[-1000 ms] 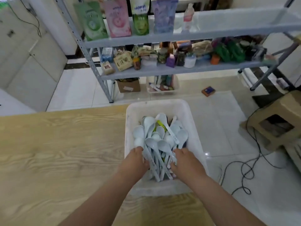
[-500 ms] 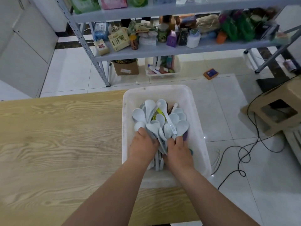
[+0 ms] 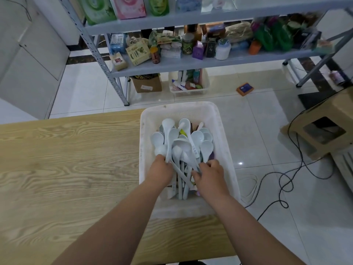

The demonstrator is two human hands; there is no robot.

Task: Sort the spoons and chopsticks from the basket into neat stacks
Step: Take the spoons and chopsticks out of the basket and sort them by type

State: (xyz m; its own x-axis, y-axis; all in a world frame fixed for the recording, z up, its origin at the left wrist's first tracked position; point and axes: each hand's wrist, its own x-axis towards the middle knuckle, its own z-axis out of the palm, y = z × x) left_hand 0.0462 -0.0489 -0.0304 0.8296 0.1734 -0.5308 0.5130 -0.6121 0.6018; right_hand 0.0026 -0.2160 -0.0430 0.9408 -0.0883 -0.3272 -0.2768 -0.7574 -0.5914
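A white plastic basket (image 3: 225, 142) sits at the right end of the wooden table (image 3: 66, 169). It holds a heap of pale blue-white spoons (image 3: 183, 142), bowls pointing away from me, with darker chopsticks barely showing underneath. My left hand (image 3: 161, 170) is inside the basket on the left, fingers curled round the handle of a long spoon (image 3: 169, 138). My right hand (image 3: 209, 175) is in on the right, fingers curled among the spoon handles (image 3: 184, 180).
A metal shelf rack (image 3: 191, 62) with boxes and jars stands beyond the table. Under it are a cardboard box (image 3: 147, 86) and a small white basket (image 3: 189, 87). A tan stool (image 3: 324, 131) and black cables (image 3: 286, 180) lie on the tiled floor at right.
Both hands have worked deeper among the spoon handles. The left hand has lifted one long spoon so it stands up from the heap. The camera view tilted slightly.
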